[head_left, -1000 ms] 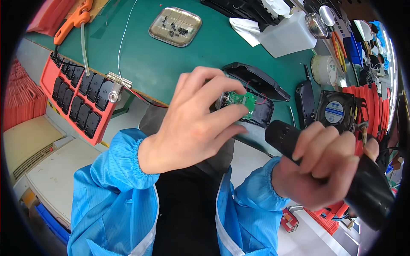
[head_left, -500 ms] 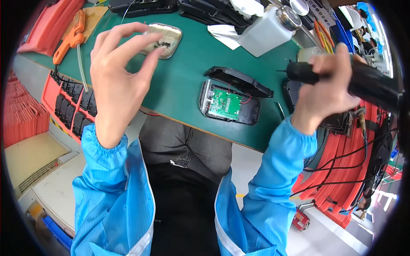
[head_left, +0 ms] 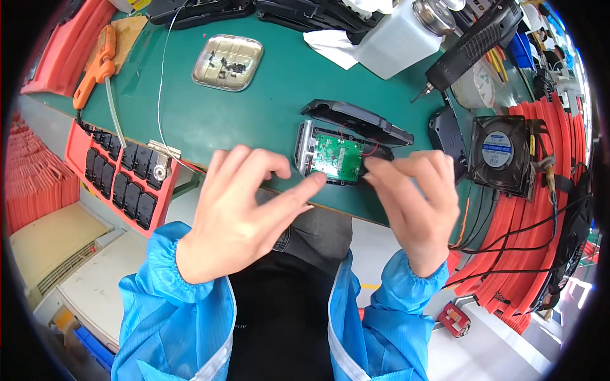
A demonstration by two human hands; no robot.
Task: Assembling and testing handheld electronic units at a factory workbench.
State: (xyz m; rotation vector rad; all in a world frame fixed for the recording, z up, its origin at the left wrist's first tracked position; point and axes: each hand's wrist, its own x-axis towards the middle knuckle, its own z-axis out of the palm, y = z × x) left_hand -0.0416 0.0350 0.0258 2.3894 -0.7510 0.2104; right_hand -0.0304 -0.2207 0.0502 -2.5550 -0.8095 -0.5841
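At the far left an orange tool with a clear hose lies near the counter's left end, and below it a red tray of black parts hangs off the near edge; a small metal dish holding dark screws sits further in, well apart from both hands, with bare green mat between it and the work; the left hand hovers over the near edge with its fingers spread and loosely curled, grasping nothing, its fingertip just beside the left end of the opened black device; that device lies close to the near edge between the two hands, its green circuit board exposed and its black cover tilted up behind it; the right hand comes in from the right with its fingertips at the device's right end, over the red wire there, and whether it pinches anything cannot be told, since the fingers hide the contact; a white dispenser bottle stands at the back beside a white cloth; a black electric screwdriver hangs tip down above the right side; a black fan sits at the right end, next to red cables that crowd that edge.
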